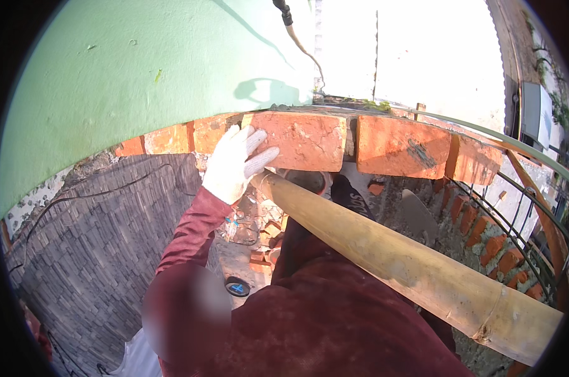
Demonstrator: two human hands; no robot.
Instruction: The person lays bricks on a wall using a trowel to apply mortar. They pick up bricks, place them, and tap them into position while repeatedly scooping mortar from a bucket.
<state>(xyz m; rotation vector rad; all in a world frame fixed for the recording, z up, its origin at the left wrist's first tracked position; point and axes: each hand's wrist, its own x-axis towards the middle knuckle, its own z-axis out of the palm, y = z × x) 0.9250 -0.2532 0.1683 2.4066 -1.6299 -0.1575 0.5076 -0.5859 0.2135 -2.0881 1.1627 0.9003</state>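
Note:
My left hand (233, 164), in a white glove with a maroon sleeve, lies against the left end of an orange-red brick (303, 139). Its fingers are spread over the brick's face and do not wrap round it. That brick sits on top of a curving course of bricks. To its right, across a gap with grey mortar, is another large brick (403, 146). My right hand does not show. A grey, pointed blade like a trowel's (418, 215) appears beyond the bamboo pole (385, 242); its handle is hidden.
The thick pole slants across my body to the lower right. A pale green wall (140, 69) rises at the left, above grey patterned cladding (102, 251). Broken bricks (269, 242) lie below. Dark metal bars (517, 220) and a brick row (486, 239) stand at the right.

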